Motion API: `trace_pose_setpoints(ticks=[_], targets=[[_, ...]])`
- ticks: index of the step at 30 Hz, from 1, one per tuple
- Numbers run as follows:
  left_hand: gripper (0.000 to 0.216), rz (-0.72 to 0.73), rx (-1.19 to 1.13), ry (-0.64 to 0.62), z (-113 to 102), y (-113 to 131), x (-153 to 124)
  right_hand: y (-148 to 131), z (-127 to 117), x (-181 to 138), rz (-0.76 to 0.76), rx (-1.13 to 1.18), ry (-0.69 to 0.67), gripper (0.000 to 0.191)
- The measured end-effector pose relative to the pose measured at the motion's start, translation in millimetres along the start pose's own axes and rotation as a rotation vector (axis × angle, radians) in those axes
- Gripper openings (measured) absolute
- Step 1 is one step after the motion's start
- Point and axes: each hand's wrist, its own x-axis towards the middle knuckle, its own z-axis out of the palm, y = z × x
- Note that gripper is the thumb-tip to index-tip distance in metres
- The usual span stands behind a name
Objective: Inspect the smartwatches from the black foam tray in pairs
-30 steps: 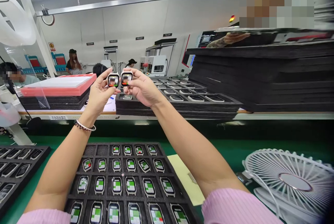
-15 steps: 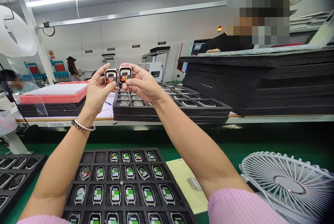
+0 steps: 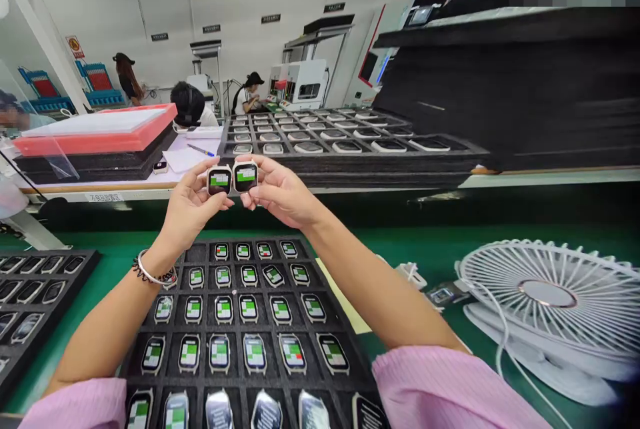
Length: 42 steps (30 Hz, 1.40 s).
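Note:
Side by side above the tray, two strapless smartwatches face me with green and white on their screens. My left hand [image 3: 193, 205] pinches the left smartwatch [image 3: 219, 179] between thumb and fingers. The right smartwatch [image 3: 245, 177] is gripped the same way by my right hand [image 3: 283, 194]. Below them lies a black foam tray [image 3: 234, 323] with rows of compartments. Most compartments hold a watch body, many with green and white screens; those along the front edge are partly cut off. A compartment at the tray's far left has no watch in it.
Another watch tray [image 3: 85, 272] lies at left. A white fan [image 3: 547, 292] with a cable stands right. The shelf ahead bears a filled foam tray [image 3: 320, 165], tall black foam stacks [image 3: 510, 95], pink foam [image 3: 95, 139] and a pen [image 3: 201, 150]. Several people sit or stand beyond.
Both hands have come down with the watches, closer to the tray. Their screens went from a reflected or pictured face to green and white. My view has tilted downward.

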Motion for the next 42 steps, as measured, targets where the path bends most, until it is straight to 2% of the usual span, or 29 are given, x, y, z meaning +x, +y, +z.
trace_pose_setpoints(ticks=[6, 11, 21, 28, 34, 39, 42], targets=[[0.057, -0.267, 0.040, 0.024, -14, -34, -51, 63, 4, -41, 0.181, 0.150, 0.049, 0.048], [0.051, -0.352, 0.063, 0.089, -22, -54, -66, 91, 6, -51, 0.262, 0.219, 0.062, 0.043], [0.053, -0.438, -0.007, 0.084, -25, -53, -76, 101, 9, -58, 0.277, 0.213, 0.077, 0.046], [0.052, -0.496, -0.023, 0.101, -27, -56, -82, 104, 13, -59, 0.300, 0.140, 0.113, 0.041], [0.053, -0.516, -0.057, 0.091, -27, -57, -85, 103, 13, -65, 0.307, 0.174, 0.119, 0.041], [0.052, -0.544, -0.094, 0.097, -24, -57, -91, 101, 15, -77, 0.357, 0.207, 0.142, 0.040], [0.052, -0.583, -0.130, 0.128, -23, -64, -98, 105, 14, -86, 0.418, 0.258, 0.213, 0.041]])
